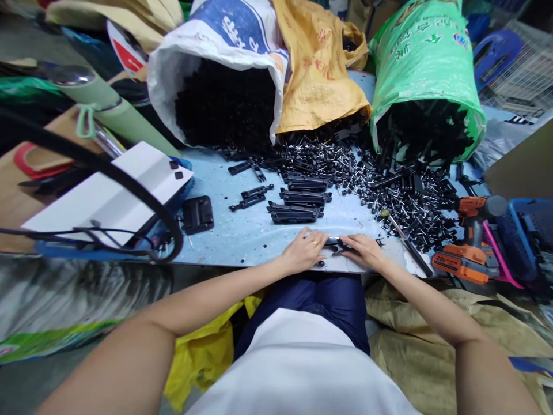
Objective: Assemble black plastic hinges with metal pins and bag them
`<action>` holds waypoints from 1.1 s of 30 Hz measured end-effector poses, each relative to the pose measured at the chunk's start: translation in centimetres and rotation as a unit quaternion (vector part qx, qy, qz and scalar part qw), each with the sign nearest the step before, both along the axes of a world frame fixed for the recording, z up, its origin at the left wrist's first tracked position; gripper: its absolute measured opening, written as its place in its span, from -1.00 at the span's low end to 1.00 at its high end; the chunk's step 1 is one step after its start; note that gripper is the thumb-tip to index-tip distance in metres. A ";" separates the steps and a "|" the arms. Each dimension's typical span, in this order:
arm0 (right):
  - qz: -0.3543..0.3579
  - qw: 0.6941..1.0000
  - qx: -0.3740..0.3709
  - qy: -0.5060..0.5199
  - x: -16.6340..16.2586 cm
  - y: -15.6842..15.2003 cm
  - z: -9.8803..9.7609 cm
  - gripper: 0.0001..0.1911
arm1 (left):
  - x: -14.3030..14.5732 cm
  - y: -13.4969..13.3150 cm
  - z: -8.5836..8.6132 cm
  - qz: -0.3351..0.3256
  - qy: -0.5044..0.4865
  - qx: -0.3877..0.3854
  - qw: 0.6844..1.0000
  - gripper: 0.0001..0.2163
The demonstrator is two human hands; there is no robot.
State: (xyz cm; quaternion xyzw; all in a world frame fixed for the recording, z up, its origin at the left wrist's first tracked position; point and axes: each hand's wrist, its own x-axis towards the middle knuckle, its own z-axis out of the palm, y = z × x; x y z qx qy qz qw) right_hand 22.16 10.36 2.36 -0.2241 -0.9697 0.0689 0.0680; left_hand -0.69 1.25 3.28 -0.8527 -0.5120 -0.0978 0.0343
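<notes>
Scene: A seated worker bends over a pale blue desk (242,230) crowded with black plastic hardware, arms stretched to its near edge.
Left hand (305,249): Rests on the desk edge, a ring on one finger, its fingers (318,241) curled narrowly round the left end of a small black part (334,243).
Right hand (363,251): Mirrors the left, fingers closed on the right end of the same piece.
Black part: Pinned between both hands at the front of the desk, directly ahead of the worker's lap; it is mostly covered, so its exact form cannot be told, though it appears to be a slim bar.
Finished stack: Several long black assemblies (298,204) lie in rows just beyond the hands.
Loose stock: A pile of small black pieces (345,164) spreads across the middle and right of the desk.
Sacks: A white sack (224,75), a yellow sack (317,63) and a green sack (421,75) lie tipped at the back, mouths open toward the worker, black parts showing inside.
Tools: An orange cordless drill (470,230) lies at the right end; a long thin tool (406,239) lies slantwise between it and the right hand.
Left side: A white box (112,193) sits tilted near the desk's left end, a thick black cable (108,167) looping over it, with a black plate (197,214) just beside it.
</notes>
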 end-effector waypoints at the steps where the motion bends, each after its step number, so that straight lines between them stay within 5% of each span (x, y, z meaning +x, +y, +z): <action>1: -0.014 0.999 0.017 -0.026 0.2 0.2 0.4 -0.55 | 0.8 0.6 0.0 -0.002 0.004 -0.015 1.000 -0.59; 5: -0.074 0.990 0.060 -0.107 0.9 0.6 3.1 -0.40 | 1.9 2.4 -0.1 0.037 -0.026 -0.031 0.998 -0.63; 8: 0.003 0.998 0.036 -0.052 1.1 -0.7 6.0 -0.37 | 0.8 1.3 1.1 0.009 -0.107 0.019 0.994 -0.54; 11: 0.128 0.986 -0.085 0.060 0.3 -3.4 8.5 -0.40 | 0.1 -1.9 3.7 -0.058 -0.253 0.041 0.965 -0.48; 14: 0.195 0.925 -0.250 0.208 -2.4 -7.1 8.4 -0.43 | 0.9 -5.2 6.4 -0.130 -0.426 -0.009 0.895 -0.44; 17: 0.033 0.859 -0.279 0.428 -6.6 -10.2 5.3 -0.43 | 2.3 -6.6 6.9 -0.085 -0.533 0.027 0.841 -0.43; 20: -0.195 0.821 -0.234 0.483 -10.5 -10.3 1.7 -0.54 | 2.3 -6.0 4.9 -0.039 -0.488 0.122 0.864 -0.37; 23: -0.204 0.863 -0.182 0.424 -12.6 -6.0 0.3 -0.75 | 0.0 -4.5 2.0 0.000 -0.318 0.188 0.929 -0.27; 26: -0.151 0.934 -0.112 0.304 -13.0 1.6 1.2 -0.83 | -3.2 -2.8 -0.5 0.047 -0.136 0.142 0.979 -0.40; 29: -0.215 0.956 -0.047 0.193 -13.1 9.8 3.2 -0.82 | -5.3 -1.0 -1.8 0.039 -0.040 0.098 0.994 -0.62; 33: -0.296 0.953 0.028 0.051 -14.0 18.3 5.7 -0.71 | -5.3 0.8 -1.9 0.088 -0.029 0.075 0.993 -0.61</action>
